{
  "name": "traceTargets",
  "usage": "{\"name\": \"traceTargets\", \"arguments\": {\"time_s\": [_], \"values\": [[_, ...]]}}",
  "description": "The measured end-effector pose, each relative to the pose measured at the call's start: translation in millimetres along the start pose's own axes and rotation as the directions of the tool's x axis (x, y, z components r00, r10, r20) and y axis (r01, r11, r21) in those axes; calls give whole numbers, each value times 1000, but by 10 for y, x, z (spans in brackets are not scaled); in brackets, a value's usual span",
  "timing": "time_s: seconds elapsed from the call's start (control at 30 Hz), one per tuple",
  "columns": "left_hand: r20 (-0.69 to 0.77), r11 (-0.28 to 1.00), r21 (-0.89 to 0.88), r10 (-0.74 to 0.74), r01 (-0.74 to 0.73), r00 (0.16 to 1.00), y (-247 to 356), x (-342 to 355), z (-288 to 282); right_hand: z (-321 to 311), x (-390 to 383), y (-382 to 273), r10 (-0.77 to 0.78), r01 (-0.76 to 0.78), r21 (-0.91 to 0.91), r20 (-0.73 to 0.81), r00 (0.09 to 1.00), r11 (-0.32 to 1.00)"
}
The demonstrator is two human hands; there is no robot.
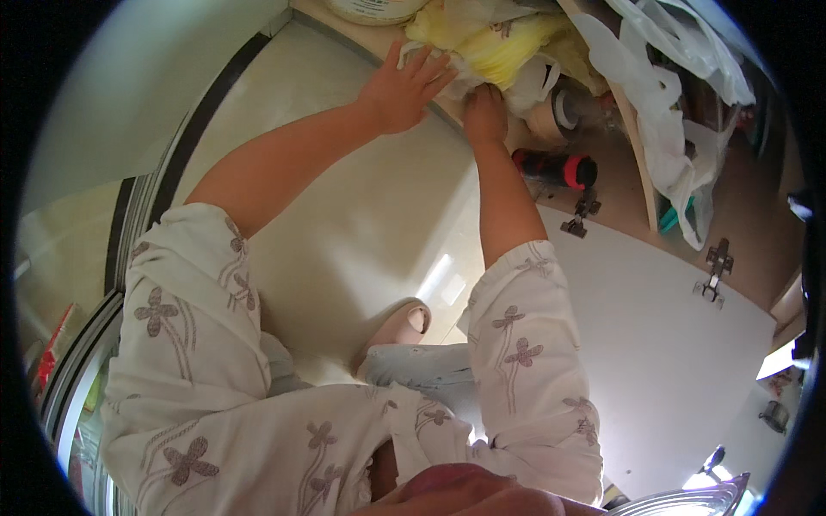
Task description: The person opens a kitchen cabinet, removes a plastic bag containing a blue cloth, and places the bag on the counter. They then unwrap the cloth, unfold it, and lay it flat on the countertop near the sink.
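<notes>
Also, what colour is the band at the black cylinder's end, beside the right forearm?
Red band on the black cylinder; head view shows best.

No text legible. Round tub (370, 11) at top edge, partly cut off: dark lettering on side, too small and blurred to read. Yellow plastic bag (503, 58) beside it: dark marks near top, cannot tell whether lettering. Red package (55, 346), far left: surface too blurred for reading.

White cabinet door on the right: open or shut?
Open. The white cabinet door is swung out, its metal hinges exposed, and the yellow plastic bag and black-and-red cylinder inside show plainly.
</notes>
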State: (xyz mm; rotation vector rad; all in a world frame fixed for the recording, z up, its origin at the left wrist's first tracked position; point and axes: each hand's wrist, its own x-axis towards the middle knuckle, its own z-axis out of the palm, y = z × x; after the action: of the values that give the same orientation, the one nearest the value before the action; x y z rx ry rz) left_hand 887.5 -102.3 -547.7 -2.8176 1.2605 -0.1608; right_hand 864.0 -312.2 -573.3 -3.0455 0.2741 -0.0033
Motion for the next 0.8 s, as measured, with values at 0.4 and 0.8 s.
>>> {"name": "traceTargets", "arguments": {"time_s": [0.4,0.8], "values": [[-21,986,-169,-21,17,1000,76,-274,122,-676,-1552,-374,-290,276,125,105,951,953],[-592,884,-243,192,-401,782,57,-360,474,-2180,-3657,-1091,-447,250,398,546,709,883]]}}
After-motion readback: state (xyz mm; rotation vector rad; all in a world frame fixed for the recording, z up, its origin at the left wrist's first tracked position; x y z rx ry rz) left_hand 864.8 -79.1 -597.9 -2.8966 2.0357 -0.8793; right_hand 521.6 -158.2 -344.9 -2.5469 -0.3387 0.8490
